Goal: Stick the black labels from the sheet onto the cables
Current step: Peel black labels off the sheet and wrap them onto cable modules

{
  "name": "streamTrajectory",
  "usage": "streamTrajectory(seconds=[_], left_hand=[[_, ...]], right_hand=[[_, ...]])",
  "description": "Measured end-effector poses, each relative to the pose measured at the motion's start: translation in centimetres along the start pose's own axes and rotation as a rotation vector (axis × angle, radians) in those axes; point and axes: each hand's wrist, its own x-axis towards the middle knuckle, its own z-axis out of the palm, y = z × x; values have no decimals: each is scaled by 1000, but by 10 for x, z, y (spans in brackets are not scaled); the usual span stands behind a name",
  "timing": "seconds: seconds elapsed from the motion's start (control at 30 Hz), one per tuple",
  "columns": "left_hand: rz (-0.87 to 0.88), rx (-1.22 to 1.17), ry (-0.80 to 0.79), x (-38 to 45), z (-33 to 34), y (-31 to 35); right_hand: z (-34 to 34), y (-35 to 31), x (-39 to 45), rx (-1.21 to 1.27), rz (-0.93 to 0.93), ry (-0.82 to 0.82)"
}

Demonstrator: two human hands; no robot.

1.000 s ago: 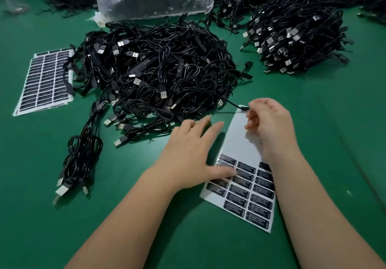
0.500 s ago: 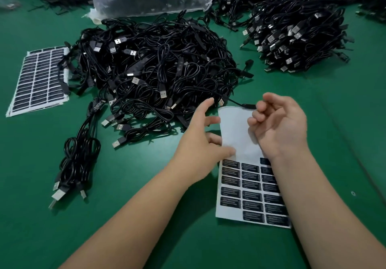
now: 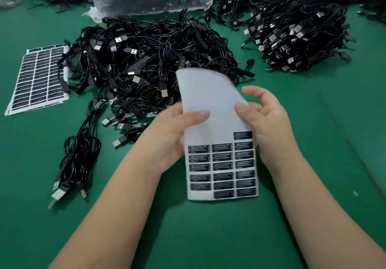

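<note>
Holding label sheet (image 3: 217,126) off the table, left hand (image 3: 169,137) pinching its 9 o'clock edge, right hand (image 3: 265,122) its 3 o'clock edge. Cables (image 3: 146,70) piled at 11 o'clock. Risk: bent backing lifting labels (image 3: 222,166) early, sticking together.

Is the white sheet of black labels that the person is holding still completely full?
No: the white sheet of black labels, held by the left hand and right hand, is bare across its upper half.
</note>
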Motion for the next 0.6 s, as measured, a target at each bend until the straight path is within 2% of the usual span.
streamTrajectory(seconds=[0.07,0.13,0.23,0.37,0.6], left_hand=[[-149,27,-87,1,-1,-4],[-186,27,-68,5,0,-6],[-166,-108,-2,9,-7,-1],[-74,-236,6,8,-23,11],[-31,-259,-130,11,-30,10]], right_hand=[[2,3,-2,-62,-49,24],[3,4,-4,-149,-109,33],[-2,1,-4,-272,-227,3],[-5,-1,-5,-459,-351,-56],[2,7,-8,-524,-368,-92]])
